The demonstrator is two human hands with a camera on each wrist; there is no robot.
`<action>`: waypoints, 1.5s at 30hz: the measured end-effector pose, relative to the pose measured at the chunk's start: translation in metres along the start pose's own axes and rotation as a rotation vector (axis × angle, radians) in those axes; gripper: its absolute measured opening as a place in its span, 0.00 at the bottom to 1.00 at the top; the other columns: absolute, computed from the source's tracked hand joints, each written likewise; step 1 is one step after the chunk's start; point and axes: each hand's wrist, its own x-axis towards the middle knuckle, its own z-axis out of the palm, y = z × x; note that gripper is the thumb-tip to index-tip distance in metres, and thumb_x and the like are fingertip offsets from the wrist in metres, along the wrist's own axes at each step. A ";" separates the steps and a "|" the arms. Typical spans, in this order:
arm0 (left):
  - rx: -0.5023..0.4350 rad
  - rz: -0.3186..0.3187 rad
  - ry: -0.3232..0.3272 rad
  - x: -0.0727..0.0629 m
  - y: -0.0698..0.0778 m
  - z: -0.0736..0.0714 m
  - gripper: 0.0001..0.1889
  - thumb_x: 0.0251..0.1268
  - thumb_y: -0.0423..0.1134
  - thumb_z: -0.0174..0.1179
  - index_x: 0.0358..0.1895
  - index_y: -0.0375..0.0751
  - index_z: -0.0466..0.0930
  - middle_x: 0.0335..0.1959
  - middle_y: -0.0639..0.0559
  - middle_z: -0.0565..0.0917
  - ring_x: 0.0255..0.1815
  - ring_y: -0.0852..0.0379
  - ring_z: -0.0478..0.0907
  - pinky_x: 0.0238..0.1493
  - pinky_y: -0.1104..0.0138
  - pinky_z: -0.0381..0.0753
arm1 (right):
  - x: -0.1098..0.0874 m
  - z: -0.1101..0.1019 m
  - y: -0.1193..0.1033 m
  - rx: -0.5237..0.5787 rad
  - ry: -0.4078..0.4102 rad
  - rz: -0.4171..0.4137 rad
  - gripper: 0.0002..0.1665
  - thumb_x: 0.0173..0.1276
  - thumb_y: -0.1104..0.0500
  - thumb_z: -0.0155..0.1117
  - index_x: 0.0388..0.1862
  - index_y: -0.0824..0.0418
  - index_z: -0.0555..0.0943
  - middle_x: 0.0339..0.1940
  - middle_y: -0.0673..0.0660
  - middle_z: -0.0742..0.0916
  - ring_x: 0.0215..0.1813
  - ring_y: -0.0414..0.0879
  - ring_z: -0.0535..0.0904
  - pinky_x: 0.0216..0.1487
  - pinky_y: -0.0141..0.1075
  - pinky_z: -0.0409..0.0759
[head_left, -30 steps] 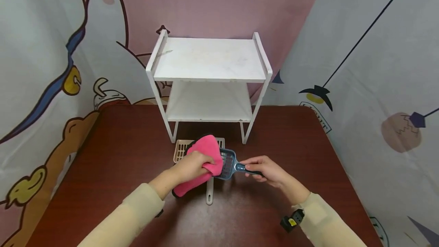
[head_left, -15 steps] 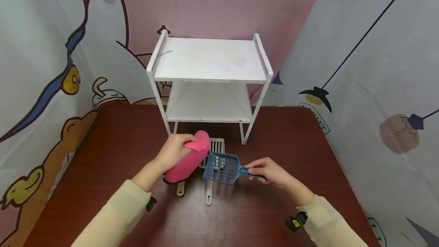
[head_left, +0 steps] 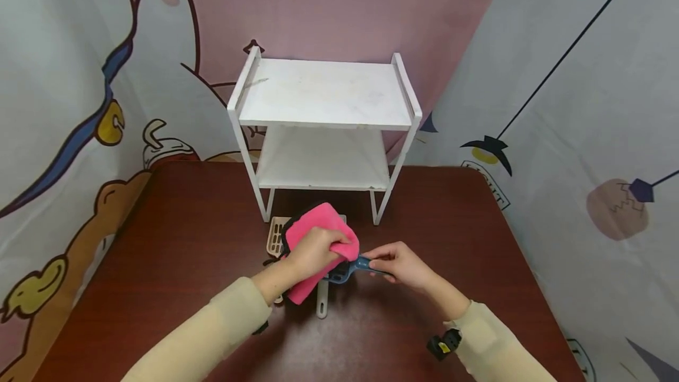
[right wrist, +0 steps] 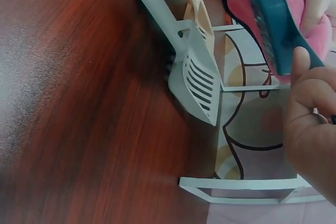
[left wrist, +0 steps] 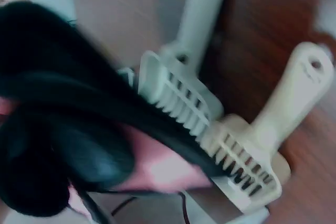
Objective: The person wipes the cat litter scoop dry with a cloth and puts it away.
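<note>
Left hand: (head_left: 313, 252) fingers curled into a pink cloth (head_left: 322, 221), bunching up a bit of it; palm side is hidden from the head view.
Right hand: (head_left: 400, 264) thumb and fingers pinching the handle of a blue scoop (head_left: 365, 263), coming in from the right.
Blue scoop: held up over the worktop (head_left: 451, 211), handle pointing right. From the head view, the cloth hides most of its basket; from the right wrist you get the basket side-on, with the pink right up against it.
Pink cloth: draped over that basket, black edging along its left side. Left wrist view is pretty blurry, mostly a big dark shape plus some pink.
Grey scoop: (right wrist: 199, 87) lying on the worktop under all this, slotted head mostly covered in the head view, pale handle poking out towards the person.
Beige scoop: (head_left: 276, 237) just left of the grey one, slotted head peeking out past the cloth, a tiny bit of handle end showing by the left wrist.
White rack: (head_left: 329, 93) two shelves, standing upright at the back of the worktop, right behind the scoops.
Sleeves: (head_left: 198, 329) cream on both arms, little black camera (head_left: 444, 343) at the right wrist.
Backdrop: (head_left: 329, 5) pink and pale grey with cartoon animals.
</note>
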 end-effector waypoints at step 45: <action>0.170 -0.029 0.072 0.004 -0.009 -0.052 0.10 0.57 0.31 0.63 0.43 0.40 0.83 0.39 0.47 0.86 0.39 0.54 0.83 0.40 0.65 0.80 | 0.002 -0.002 0.006 0.000 0.023 0.098 0.22 0.70 0.53 0.55 0.54 0.68 0.78 0.20 0.48 0.75 0.17 0.37 0.64 0.18 0.27 0.62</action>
